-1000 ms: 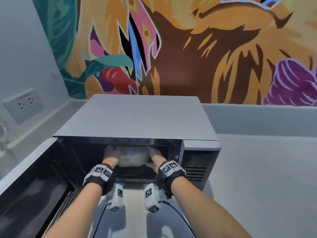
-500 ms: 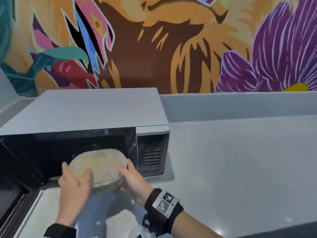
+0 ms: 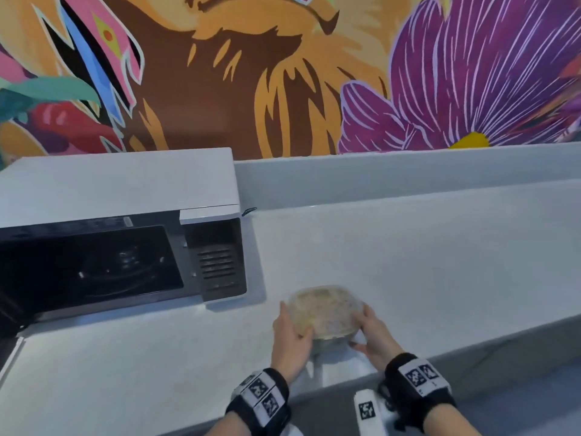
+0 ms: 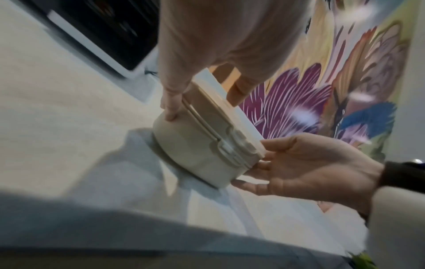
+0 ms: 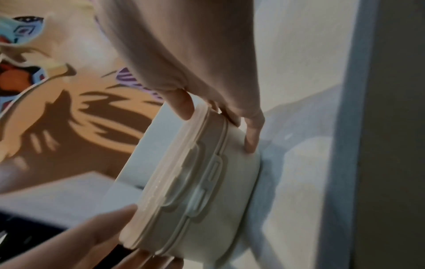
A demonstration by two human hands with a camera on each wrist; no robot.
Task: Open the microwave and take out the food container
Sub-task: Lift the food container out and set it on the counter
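- The food container (image 3: 325,310) sits on the counter (image 3: 408,262), right of the open microwave (image 3: 119,240).
- The left hand (image 3: 290,344) and right hand (image 3: 374,336) clasp its opposite sides, fingers curled around the rim.

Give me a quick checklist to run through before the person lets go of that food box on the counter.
1. Box out of the microwave: ok, the food box is over the counter, to the right of the oven.
2. Bottom of box on the counter: ok, in the left wrist view it seems to touch down.
3. Lid on: ok, it sits closed in the right wrist view.
4. Grip: ok, left hand and right hand hold opposite sides.
5. Spot near the counter's front edge: cannot tell if far enough back.
6. Microwave door shut: not ok, the cavity stands open.
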